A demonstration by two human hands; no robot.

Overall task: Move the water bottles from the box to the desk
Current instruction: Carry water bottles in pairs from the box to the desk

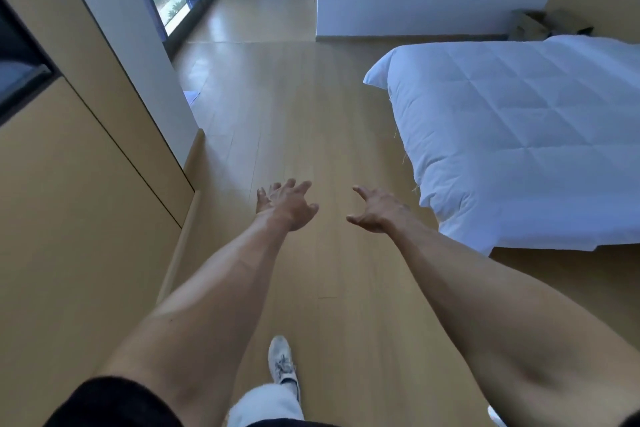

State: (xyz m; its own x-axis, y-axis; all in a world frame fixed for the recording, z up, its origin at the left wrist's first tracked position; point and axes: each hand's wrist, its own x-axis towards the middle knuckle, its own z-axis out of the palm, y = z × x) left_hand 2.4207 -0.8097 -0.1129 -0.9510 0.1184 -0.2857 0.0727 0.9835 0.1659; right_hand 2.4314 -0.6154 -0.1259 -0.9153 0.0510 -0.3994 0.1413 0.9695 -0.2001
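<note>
Along left edge, tan cabinet wall [69, 218] running beside me. Stepping over wood floor [311, 114], shoe [282, 362] leading. Reaching left hand [285, 206] forward, fingers spread, gripping nothing. Holding right hand [375, 213] apart from it, loosely curled, also bare. Passing white bed [519, 135] on right. Seeing possible cardboard box [543, 24] far right by wall, too blurred to confirm; bottles, desk not showing. Risking clipped bed corner while walking and looking elsewhere.

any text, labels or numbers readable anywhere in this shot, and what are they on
None. No readable text shows on the white duvet, the wooden cabinets, the shoe or the cardboard box by the far wall. Both hands are empty.
</note>
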